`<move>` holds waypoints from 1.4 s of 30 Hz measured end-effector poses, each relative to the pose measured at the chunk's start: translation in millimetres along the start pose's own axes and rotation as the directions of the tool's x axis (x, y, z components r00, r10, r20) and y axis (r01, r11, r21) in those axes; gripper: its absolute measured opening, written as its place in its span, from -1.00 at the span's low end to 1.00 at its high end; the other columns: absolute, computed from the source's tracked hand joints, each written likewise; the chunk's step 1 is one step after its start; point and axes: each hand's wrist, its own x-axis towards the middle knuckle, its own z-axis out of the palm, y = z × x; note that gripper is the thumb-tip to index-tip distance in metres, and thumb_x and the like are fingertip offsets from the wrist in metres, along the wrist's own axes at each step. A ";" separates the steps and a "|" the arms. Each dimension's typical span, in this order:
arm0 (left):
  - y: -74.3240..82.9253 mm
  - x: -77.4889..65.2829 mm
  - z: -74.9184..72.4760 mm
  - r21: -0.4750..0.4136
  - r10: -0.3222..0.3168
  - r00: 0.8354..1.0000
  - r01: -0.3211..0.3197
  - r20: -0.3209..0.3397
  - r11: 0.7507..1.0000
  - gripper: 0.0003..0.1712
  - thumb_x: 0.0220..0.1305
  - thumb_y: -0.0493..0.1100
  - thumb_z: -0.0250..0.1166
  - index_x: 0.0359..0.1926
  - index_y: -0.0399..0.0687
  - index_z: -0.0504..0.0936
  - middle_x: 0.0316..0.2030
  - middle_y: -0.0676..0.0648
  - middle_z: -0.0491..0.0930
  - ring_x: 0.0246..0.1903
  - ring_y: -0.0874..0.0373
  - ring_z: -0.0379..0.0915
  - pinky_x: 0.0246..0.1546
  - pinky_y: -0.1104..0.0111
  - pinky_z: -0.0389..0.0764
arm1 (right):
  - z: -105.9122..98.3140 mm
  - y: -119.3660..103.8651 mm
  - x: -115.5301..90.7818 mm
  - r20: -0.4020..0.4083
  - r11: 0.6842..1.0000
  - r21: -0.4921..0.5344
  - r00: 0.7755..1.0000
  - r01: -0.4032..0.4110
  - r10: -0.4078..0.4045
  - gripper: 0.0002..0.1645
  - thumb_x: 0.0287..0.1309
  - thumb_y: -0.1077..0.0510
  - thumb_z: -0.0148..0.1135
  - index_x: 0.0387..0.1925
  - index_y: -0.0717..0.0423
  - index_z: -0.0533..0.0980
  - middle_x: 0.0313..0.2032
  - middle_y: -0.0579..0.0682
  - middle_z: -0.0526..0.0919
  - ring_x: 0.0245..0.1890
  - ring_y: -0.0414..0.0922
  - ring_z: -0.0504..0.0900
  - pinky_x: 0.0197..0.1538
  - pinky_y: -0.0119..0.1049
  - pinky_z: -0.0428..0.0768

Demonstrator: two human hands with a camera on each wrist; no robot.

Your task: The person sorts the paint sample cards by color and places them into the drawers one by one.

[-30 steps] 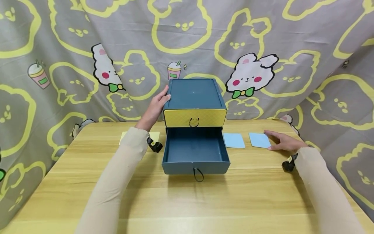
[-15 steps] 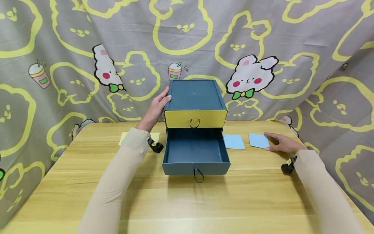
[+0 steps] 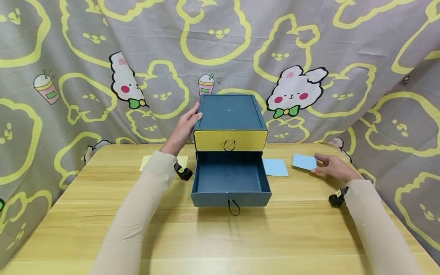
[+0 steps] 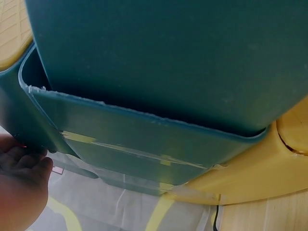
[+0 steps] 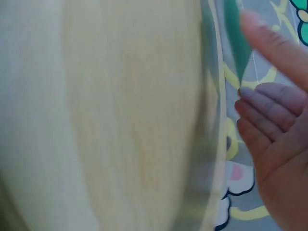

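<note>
A dark blue drawer box stands on the table in the head view. Its yellow upper drawer is closed, and the blue lower drawer is pulled out with nothing in it. My left hand rests against the box's left side, thumb at the top edge; the left wrist view shows its fingers by the box wall. Over at the right, my right hand pinches a light blue square card by its right edge. That card is tilted, its right side off the table.
Another blue card lies flat between the box and the held card. Yellow cards lie left of the box, partly hidden by my left arm. A black loop pull hangs from the lower drawer. A patterned curtain stands behind the table.
My right hand has taken hold of the right blue card and raised its edge from the table. The left hand keeps its place on the box.
</note>
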 end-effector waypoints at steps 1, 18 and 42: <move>-3.2 1.8 -0.9 0.002 0.003 1.000 -0.003 -0.001 1.000 -0.30 0.44 -0.12 -0.06 0.47 -0.11 -0.12 0.50 0.02 -0.22 0.47 0.20 -0.35 0.45 0.29 -0.14 | 0.4 -3.1 -0.2 -0.007 1.000 -0.004 1.000 -0.001 0.001 0.08 0.12 -0.12 0.28 0.40 0.40 -0.01 0.39 0.39 0.03 0.36 0.37 0.02 0.28 0.25 0.11; 13.8 -9.7 5.5 0.027 -0.015 1.000 0.014 0.008 1.000 -0.28 0.44 -0.11 -0.06 0.48 -0.12 -0.14 0.50 -0.03 -0.24 0.48 0.17 -0.36 0.45 0.27 -0.12 | -9.6 -113.0 -30.1 -0.154 0.975 -0.136 0.969 0.174 -0.194 -0.14 0.03 0.03 0.39 0.34 0.17 0.27 0.28 0.22 0.37 0.29 0.15 0.30 0.13 -0.57 0.41; -8.9 5.4 -0.4 0.011 -0.010 1.000 0.010 -0.029 1.000 -0.29 0.43 -0.03 -0.02 0.48 -0.01 -0.09 0.49 0.10 -0.18 0.47 0.26 -0.32 0.45 0.31 -0.12 | 71.6 -218.7 -58.1 -0.100 0.903 0.029 0.900 0.428 -0.424 -0.15 -0.06 0.09 0.45 0.30 0.12 0.35 0.27 0.09 0.42 0.32 -0.10 0.32 0.33 -0.30 0.28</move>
